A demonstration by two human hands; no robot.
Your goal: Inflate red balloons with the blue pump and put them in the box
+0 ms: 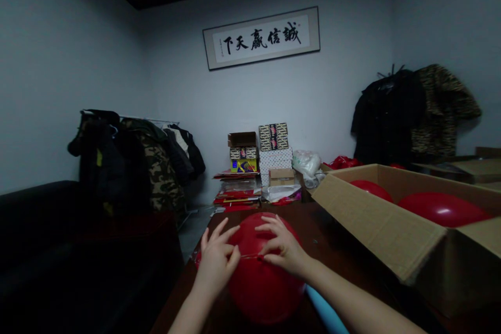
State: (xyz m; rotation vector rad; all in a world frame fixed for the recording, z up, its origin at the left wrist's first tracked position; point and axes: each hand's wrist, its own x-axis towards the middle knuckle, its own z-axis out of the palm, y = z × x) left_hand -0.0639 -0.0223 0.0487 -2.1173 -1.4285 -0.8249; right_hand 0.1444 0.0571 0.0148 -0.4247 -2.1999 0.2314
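Note:
A large round red balloon rests on the dark table, below and behind my two hands. Between my fingertips runs a thin pale string, stretched across the balloon's upper part. My left hand pinches one end between thumb and index finger, its other fingers raised and spread. Opposite it, my right hand has thumb and index finger closed at a small red bit that looks like the balloon's neck. Whether the string is looped around that neck is too small to tell.
An open cardboard box holding red balloons stands at the right. Something light blue lies by my right forearm. Stacked boxes are at the back, a dark sofa is at left, and coats hang right.

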